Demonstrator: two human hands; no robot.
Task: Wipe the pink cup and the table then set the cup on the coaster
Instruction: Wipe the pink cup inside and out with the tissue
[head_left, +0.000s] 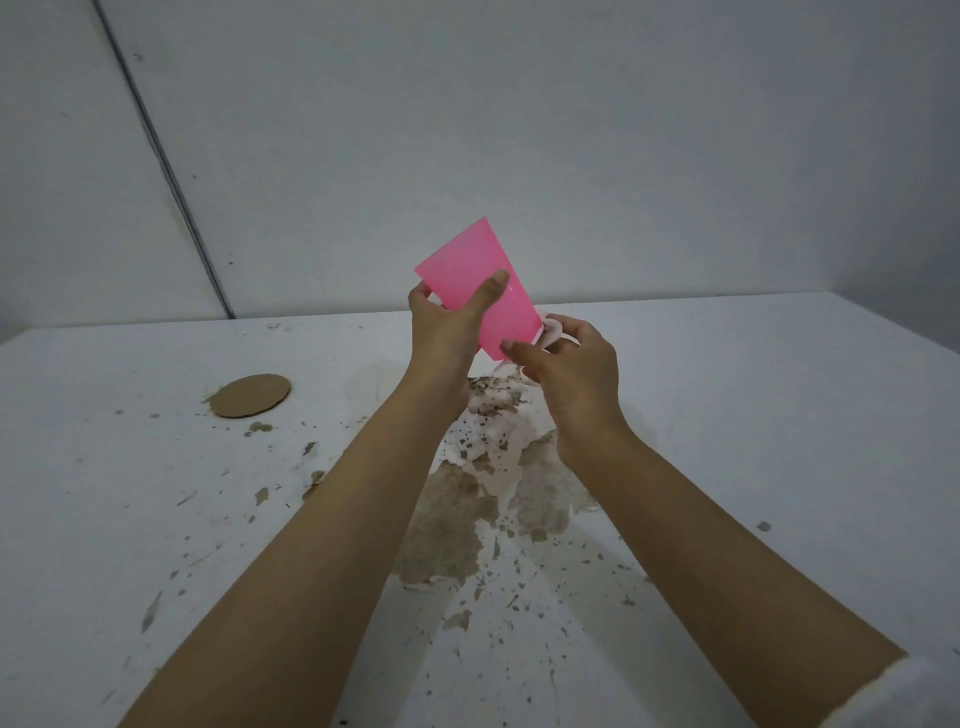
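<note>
My left hand (447, 332) grips the pink cup (470, 265) in the air above the table, tilted with its base up and to the left and its mouth down and to the right. At the cup's mouth, my right hand (576, 379) pinches a small wad of white tissue (551, 332). Whether the tissue reaches inside the cup is hidden. The round brown coaster (252, 396) lies flat on the white table (779, 395), far to the left of the cup.
A soaked, stained white tissue (498, 441) lies on the table under my hands, in a brown spill (441, 540). Brown splashes and specks are scattered toward the front edge and toward the coaster. A white wall stands behind the table.
</note>
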